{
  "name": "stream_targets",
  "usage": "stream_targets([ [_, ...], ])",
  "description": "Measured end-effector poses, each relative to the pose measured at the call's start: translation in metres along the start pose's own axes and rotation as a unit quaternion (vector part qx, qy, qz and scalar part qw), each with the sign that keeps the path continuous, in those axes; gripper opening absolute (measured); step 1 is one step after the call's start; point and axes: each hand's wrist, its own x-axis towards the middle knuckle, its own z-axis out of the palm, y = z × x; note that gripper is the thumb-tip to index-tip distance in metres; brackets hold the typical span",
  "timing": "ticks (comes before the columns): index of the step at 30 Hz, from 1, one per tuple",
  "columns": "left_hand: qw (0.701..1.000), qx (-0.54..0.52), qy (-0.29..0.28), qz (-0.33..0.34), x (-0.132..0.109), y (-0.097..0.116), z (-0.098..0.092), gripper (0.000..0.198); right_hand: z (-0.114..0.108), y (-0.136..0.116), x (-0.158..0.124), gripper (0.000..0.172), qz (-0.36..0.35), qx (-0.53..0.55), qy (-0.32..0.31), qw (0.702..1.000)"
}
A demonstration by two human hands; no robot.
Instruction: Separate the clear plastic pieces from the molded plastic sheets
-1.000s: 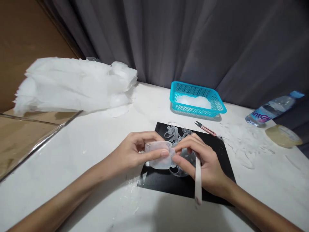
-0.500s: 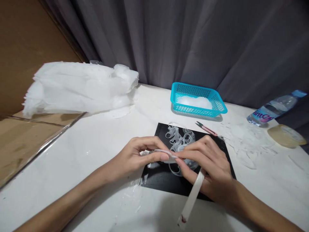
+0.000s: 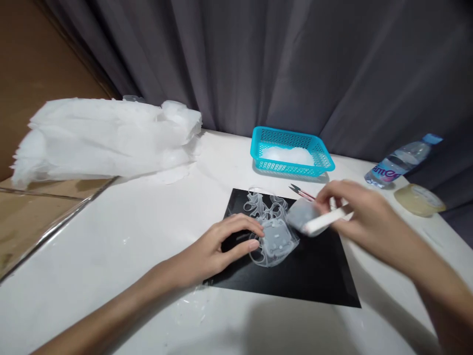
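My left hand [image 3: 221,244] rests on the black mat [image 3: 318,271], fingers loosely curled, its fingertips touching a translucent plastic piece [image 3: 276,236] that lies among clear plastic trimmings [image 3: 264,207]. My right hand [image 3: 360,212] is lifted above the mat's right side, blurred by motion. It grips a small translucent plastic piece [image 3: 301,214] together with a thin white stick-like tool [image 3: 325,223].
A teal basket [image 3: 327,160] with white pieces stands behind the mat. Small pink snips [image 3: 301,192] lie beside it. A stack of white sheets [image 3: 103,135] sits at the left. A water bottle [image 3: 401,160] and tape roll [image 3: 419,199] lie right.
The hands have parted. My right hand moved up and right, carrying a plastic piece and the white tool. My left hand lowered onto the mat beside the remaining piece.
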Motion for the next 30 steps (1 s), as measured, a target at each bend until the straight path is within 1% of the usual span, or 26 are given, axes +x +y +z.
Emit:
stream_targets([
  [1,0.999,0.042,0.011,0.007,0.001,-0.004,0.004,0.024,-0.013,0.021,0.000,0.008,0.048,-0.048,-0.011,0.998],
  [2,0.996,0.089,0.020,0.011,0.002,-0.007,0.009,0.027,-0.025,0.042,-0.001,0.007,0.111,-0.116,-0.018,0.987],
  [4,0.981,0.191,0.027,0.017,0.004,-0.012,0.017,0.038,-0.044,0.078,-0.003,0.011,0.231,-0.227,-0.063,0.944],
  [5,0.971,0.238,0.026,0.023,0.004,-0.015,0.021,0.045,-0.048,0.090,-0.004,0.013,0.267,-0.254,-0.091,0.925],
  [6,0.960,0.278,0.025,0.031,0.005,-0.017,0.024,0.052,-0.050,0.099,-0.004,0.016,0.282,-0.279,-0.104,0.912],
  [7,0.949,0.311,0.024,0.038,0.005,-0.019,0.026,0.058,-0.048,0.103,-0.004,0.019,0.278,-0.291,-0.108,0.909],
  [8,0.940,0.338,0.026,0.045,0.006,-0.021,0.027,0.062,-0.043,0.104,-0.003,0.021,0.257,-0.288,-0.101,0.917],
  [9,0.931,0.360,0.028,0.053,0.006,-0.022,0.027,0.064,-0.035,0.100,-0.002,0.022,0.222,-0.266,-0.088,0.934],
  [10,0.924,0.377,0.029,0.060,0.007,-0.024,0.026,0.066,-0.025,0.094,-0.001,0.023,0.175,-0.222,-0.074,0.956],
  [11,0.918,0.390,0.029,0.065,0.008,-0.025,0.025,0.066,-0.014,0.086,0.000,0.024,0.119,-0.159,-0.061,0.978],
  [12,0.914,0.399,0.026,0.069,0.009,-0.026,0.022,0.067,-0.003,0.076,0.000,0.025,0.062,-0.099,-0.051,0.992],
  [13,0.912,0.403,0.022,0.072,0.010,-0.027,0.019,0.066,0.009,0.065,-0.002,0.025,0.014,-0.057,-0.047,0.997],
  [14,0.912,0.404,0.017,0.074,0.011,-0.028,0.017,0.065,0.021,0.054,-0.006,0.023,-0.022,-0.034,-0.057,0.998],
  [16,0.914,0.400,0.014,0.075,0.012,-0.029,0.012,0.063,0.042,0.036,-0.018,0.016,-0.066,-0.003,-0.079,0.995],
  [18,0.916,0.392,0.028,0.080,0.014,-0.029,0.010,0.060,0.060,0.023,-0.033,0.017,-0.091,0.037,-0.114,0.989],
  [19,0.916,0.390,0.041,0.086,0.014,-0.029,0.010,0.057,0.068,0.019,-0.039,0.016,-0.097,0.055,-0.119,0.987],
  [20,0.915,0.389,0.055,0.094,0.015,-0.030,0.011,0.053,0.075,0.017,-0.045,0.013,-0.098,0.067,-0.110,0.987],
  [22,0.909,0.392,0.076,0.122,0.015,-0.029,0.014,0.039,0.086,0.016,-0.051,0.009,-0.092,0.068,-0.070,0.991],
  [24,0.897,0.404,0.075,0.161,0.015,-0.027,0.018,0.022,0.094,0.016,-0.052,0.012,-0.093,0.042,-0.039,0.994],
  [26,0.885,0.418,0.062,0.197,0.013,-0.023,0.022,0.015,0.094,0.014,-0.052,0.015,-0.102,0.024,-0.046,0.993],
  [28,0.878,0.424,0.038,0.221,0.009,-0.018,0.026,0.018,0.089,0.010,-0.053,0.015,-0.108,0.040,-0.081,0.990],
  [30,0.876,0.420,0.006,0.239,0.005,-0.013,0.028,0.023,0.078,0.004,-0.055,0.019,-0.106,0.079,-0.118,0.984],
])
